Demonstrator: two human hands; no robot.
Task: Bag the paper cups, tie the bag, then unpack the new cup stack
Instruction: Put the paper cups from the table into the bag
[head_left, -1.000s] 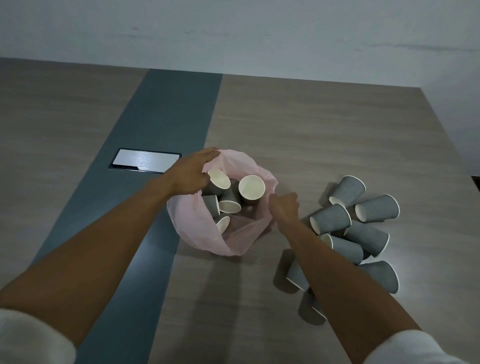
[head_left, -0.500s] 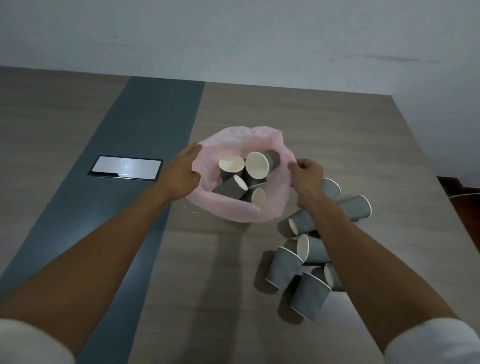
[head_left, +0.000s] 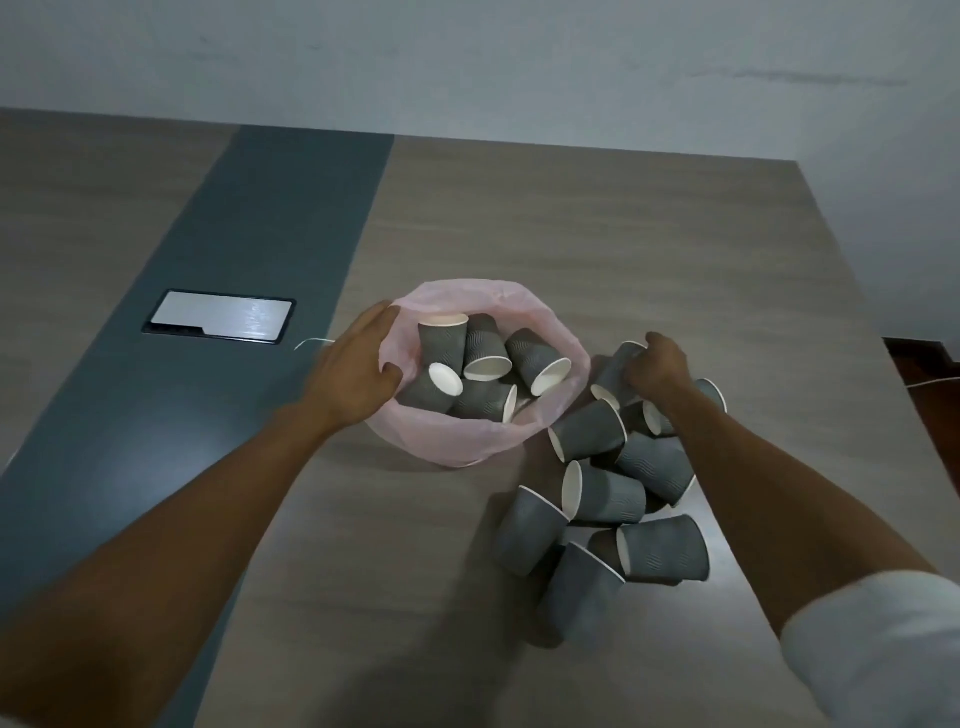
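A pink plastic bag (head_left: 467, 441) stands open on the wooden table, with several grey ribbed paper cups (head_left: 488, 358) lying inside it. My left hand (head_left: 358, 369) holds the bag's left rim, thumb hooked over the edge. To the right of the bag lies a heap of several more grey cups (head_left: 608, 493) on their sides. My right hand (head_left: 657, 366) is at the far end of that heap, fingers curled round one cup (head_left: 613, 374).
A dark grey strip (head_left: 249, 249) runs down the table on the left, with a silver cable hatch (head_left: 221, 322) set in it. The table's right edge (head_left: 883, 332) is close to the cup heap. A pale wall stands behind the table.
My right hand has left the bag's right rim and moved right onto a cup in the heap. The left hand stays on the bag's left rim. The view has shifted.
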